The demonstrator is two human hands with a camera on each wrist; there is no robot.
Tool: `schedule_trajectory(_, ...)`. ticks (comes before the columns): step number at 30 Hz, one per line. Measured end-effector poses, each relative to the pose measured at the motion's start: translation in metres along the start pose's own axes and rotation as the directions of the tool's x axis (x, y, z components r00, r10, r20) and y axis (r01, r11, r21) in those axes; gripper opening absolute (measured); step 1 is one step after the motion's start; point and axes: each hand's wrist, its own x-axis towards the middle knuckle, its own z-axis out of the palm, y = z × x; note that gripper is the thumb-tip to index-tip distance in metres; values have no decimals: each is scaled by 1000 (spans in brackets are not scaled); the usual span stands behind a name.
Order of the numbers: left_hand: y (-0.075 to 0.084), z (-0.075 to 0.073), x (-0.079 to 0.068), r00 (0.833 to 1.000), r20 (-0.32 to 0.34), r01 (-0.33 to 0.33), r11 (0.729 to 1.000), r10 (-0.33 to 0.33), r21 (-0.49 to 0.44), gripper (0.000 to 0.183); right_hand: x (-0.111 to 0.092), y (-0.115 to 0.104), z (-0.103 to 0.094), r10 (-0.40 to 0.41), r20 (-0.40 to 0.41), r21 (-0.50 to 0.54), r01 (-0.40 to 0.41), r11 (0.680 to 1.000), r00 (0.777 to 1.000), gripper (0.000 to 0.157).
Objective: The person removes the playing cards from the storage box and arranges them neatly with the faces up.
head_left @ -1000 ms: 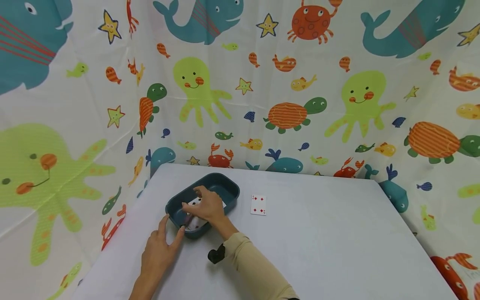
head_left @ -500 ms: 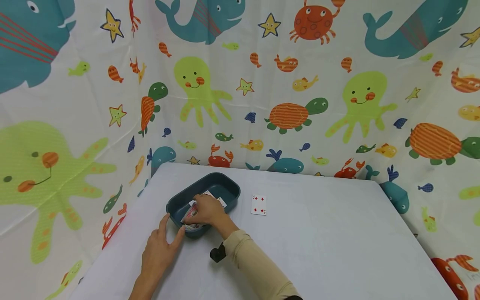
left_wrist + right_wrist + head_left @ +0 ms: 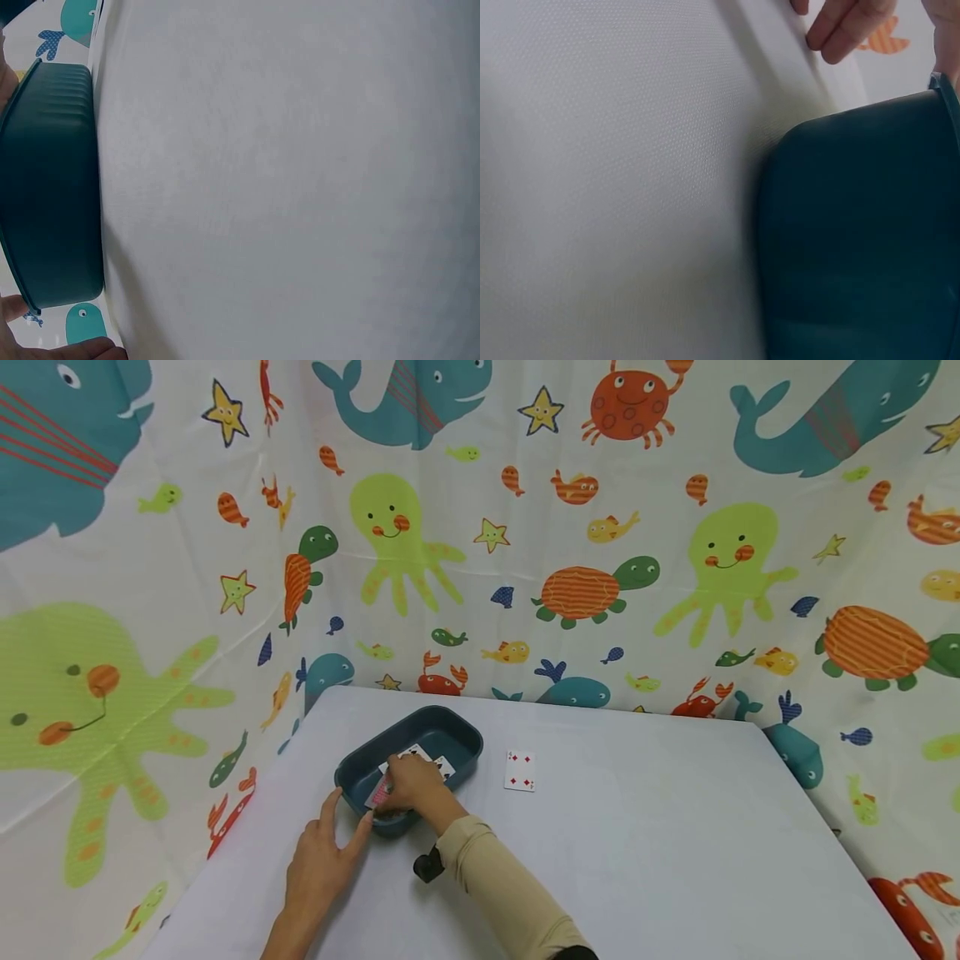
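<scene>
My right hand (image 3: 414, 783) reaches down into a dark teal plastic bin (image 3: 450, 727), its fingers bent down over the playing cards inside. It grips a red-patterned playing card (image 3: 379, 792), with the fingertips partly hidden. White-faced playing cards (image 3: 444, 768) show around this hand in the bin. My left hand (image 3: 318, 858) is at the bin's near-left end, with thumb and index finger spread and their tips at the rim. In the left wrist view the bin's side wall (image 3: 52, 180) shows beside the fingers. The right wrist view catches left-hand fingertips (image 3: 847, 30) low over the table.
A four of diamonds (image 3: 520, 771) lies face up on the white table (image 3: 637, 827), right of the bin. Behind the table hangs a curtain (image 3: 450, 560) printed with sea animals. A dark device (image 3: 429, 865) is strapped at the right wrist.
The right hand's spread fingers have closed down onto the cards in the bin, and the red-patterned card now shows beneath them. The left hand has stayed at the bin's rim.
</scene>
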Motion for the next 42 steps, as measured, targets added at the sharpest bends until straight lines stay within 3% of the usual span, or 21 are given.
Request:
schedule_trajectory(5, 0, 1, 0, 1000, -2, -2, 1000, 2, 9, 80, 1, 0, 1, -3, -19, -16, 3, 1000, 1000, 70)
schedule_trajectory(9, 0, 2, 0, 1000, -3, -8, 1000, 8, 2, 79, 1, 1, 2, -44, -109, -29, 41, 999, 993, 74)
schedule_trajectory(16, 0, 2, 0, 1000, -15, -15, 1000, 15, -16, 78, -4, 4, -2, -106, -313, 117, 149, 982, 944, 60)
schedule_trajectory(21, 0, 2, 0, 1000, 1, -1, 1000, 1, -7, 79, -5, 6, -4, -166, -352, 139, 227, 964, 921, 45)
schedule_trajectory(29, 2, 1, 0, 1000, 27, 11, 1000, -11, -7, 81, -8, 5, -8, -299, -224, 69, 321, 944, 927, 29)
schedule_trajectory(33, 1, 1, 1, 1000, 22, 5, 1000, -5, -2, 81, -9, 3, -9, -384, -138, -21, 385, 923, 913, 17)
schedule_trajectory(36, 1, 2, 2, 1000, 26, 8, 1000, -8, 5, 81, -9, 4, -9, -375, -78, -6, 376, 927, 924, 23)
schedule_trajectory(42, 0, -1, 2, 999, 35, 10, 1000, -10, 6, 83, -8, 6, -7, -235, -23, 89, 237, 968, 972, 66)
